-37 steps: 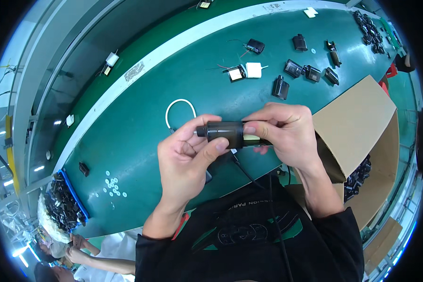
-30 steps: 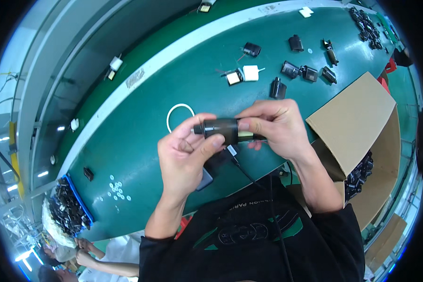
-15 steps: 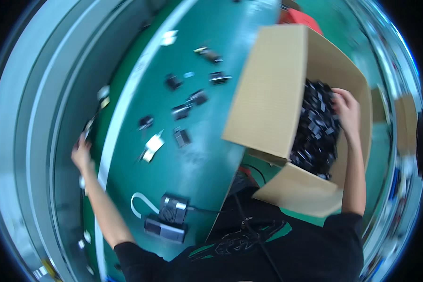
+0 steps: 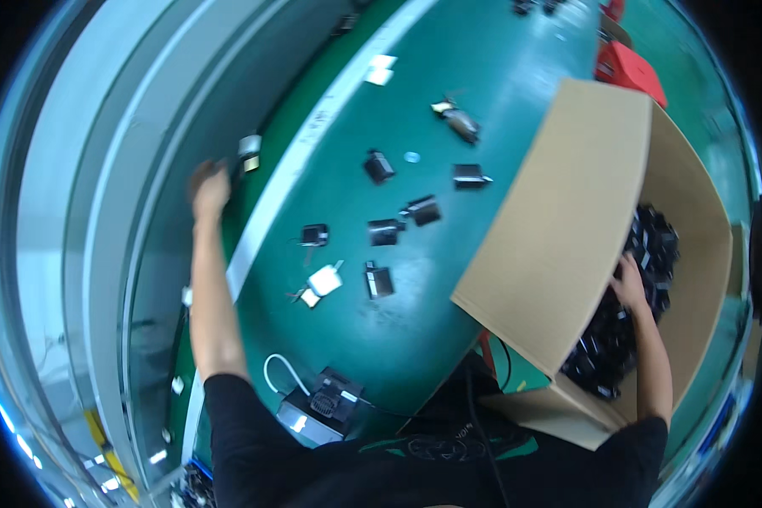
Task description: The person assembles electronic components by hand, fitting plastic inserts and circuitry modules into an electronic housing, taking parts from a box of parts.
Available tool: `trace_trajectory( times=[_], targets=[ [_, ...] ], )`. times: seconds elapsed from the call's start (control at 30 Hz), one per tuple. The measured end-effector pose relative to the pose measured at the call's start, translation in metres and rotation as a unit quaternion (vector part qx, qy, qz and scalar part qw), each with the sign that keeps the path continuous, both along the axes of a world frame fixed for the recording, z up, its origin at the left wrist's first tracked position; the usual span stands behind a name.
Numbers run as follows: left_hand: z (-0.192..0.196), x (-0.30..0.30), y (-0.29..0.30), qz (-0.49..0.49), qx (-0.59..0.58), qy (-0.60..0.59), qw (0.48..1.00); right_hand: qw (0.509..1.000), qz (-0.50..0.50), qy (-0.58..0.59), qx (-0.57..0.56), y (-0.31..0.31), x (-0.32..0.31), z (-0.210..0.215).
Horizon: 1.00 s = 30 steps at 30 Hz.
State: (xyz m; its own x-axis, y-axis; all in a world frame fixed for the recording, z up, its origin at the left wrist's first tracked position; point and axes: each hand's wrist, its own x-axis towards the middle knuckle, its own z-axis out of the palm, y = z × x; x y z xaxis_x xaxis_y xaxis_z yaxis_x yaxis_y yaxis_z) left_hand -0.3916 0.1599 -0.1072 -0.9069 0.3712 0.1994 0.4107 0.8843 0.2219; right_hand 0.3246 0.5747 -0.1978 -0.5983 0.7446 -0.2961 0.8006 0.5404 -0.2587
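Observation:
My right hand [image 4: 630, 286] is inside a large cardboard box [image 4: 559, 220], resting against a heap of small black plastic parts [image 4: 652, 245]. Its fingers look apart, and I see no part gripped between them. My left hand [image 4: 211, 191] is stretched out past the green table's white edge strip [image 4: 267, 203]. Motion smears its fingers, and a dark patch at their tips cannot be made out. Close beside it lies a small white and yellowish piece [image 4: 250, 151]. Several black rectangular pieces, among them one near the middle [image 4: 387, 231], are scattered over the green table [image 4: 415, 330].
A white piece with thin wires [image 4: 323, 280] lies on the table. Nearer me stands a dark grey device [image 4: 334, 398] with a white loop and a black cable. Behind the box is a red container [image 4: 631, 72]. Grey panels [image 4: 157, 110] run along the left.
My view has swung, so the table and box sit farther right. My left hand has moved forward; the dark item seen in it before is no longer distinct. My right hand has shifted within the heap.

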Motion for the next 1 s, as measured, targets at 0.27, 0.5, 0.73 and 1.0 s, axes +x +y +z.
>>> trace_trajectory(
  times=[0.27, 0.5, 0.73, 1.0],
  targets=[
    [-0.010, -0.009, 0.061, -0.008, 0.038, -0.108, 0.993, 0.959, -0.157, 0.228, -0.062, -0.017, 0.016, 0.014],
    [0.009, 0.029, 0.070, -0.121, 0.179, -0.142, 0.966, 0.887, -0.225, 0.391, -0.100, -0.038, 0.010, 0.097],
    [0.085, 0.176, 0.014, -0.215, 0.479, -0.236, 0.818, 0.676, -0.025, 0.697, -0.239, -0.170, -0.120, 0.234],
    [0.111, 0.317, -0.048, -0.276, 0.575, -0.178, 0.749, 0.743, 0.206, 0.535, -0.346, -0.304, -0.300, 0.203]
  ],
)
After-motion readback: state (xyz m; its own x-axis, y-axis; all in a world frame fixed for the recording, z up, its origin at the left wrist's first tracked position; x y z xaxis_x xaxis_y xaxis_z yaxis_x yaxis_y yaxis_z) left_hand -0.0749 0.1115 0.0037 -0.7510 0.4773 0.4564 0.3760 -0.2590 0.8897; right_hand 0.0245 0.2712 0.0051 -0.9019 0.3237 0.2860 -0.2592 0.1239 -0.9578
